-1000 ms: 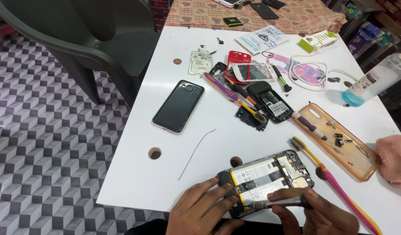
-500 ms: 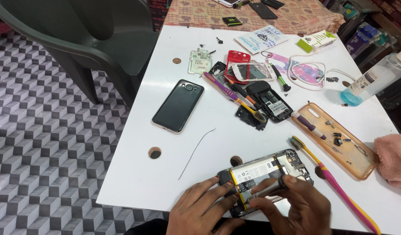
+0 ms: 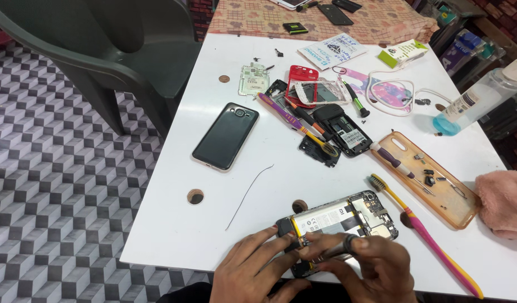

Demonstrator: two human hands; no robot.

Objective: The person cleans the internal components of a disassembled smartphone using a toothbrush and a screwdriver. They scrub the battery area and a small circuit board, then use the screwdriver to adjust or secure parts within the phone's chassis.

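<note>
Down at the near edge of the white table (image 3: 174,224), the right hand (image 3: 370,269) pinches a thin dark tool (image 3: 340,251) between thumb and fingers, its tip lying at the lower end of an opened phone (image 3: 340,221). The left hand (image 3: 253,272) rests beside it with fingers spread, their tips steadying the phone's lower corner. The phone lies flat with its back off, so its battery and circuit board show.

Just to the right of it lies a toothbrush (image 3: 424,235) with a yellow and pink handle, slanting toward the table's edge. Beyond that sits an orange phone cover (image 3: 460,205), turned up like a tray, holding small screws and a screwdriver. A pink cloth (image 3: 505,202) shows at the right border.

Farther off, a dark phone (image 3: 225,136) lies face down near the table's middle. Behind it are scattered phone parts, a red frame (image 3: 301,76) and a clear bottle (image 3: 480,95) with blue liquid. A dark plastic chair (image 3: 101,50) stands to the left.
</note>
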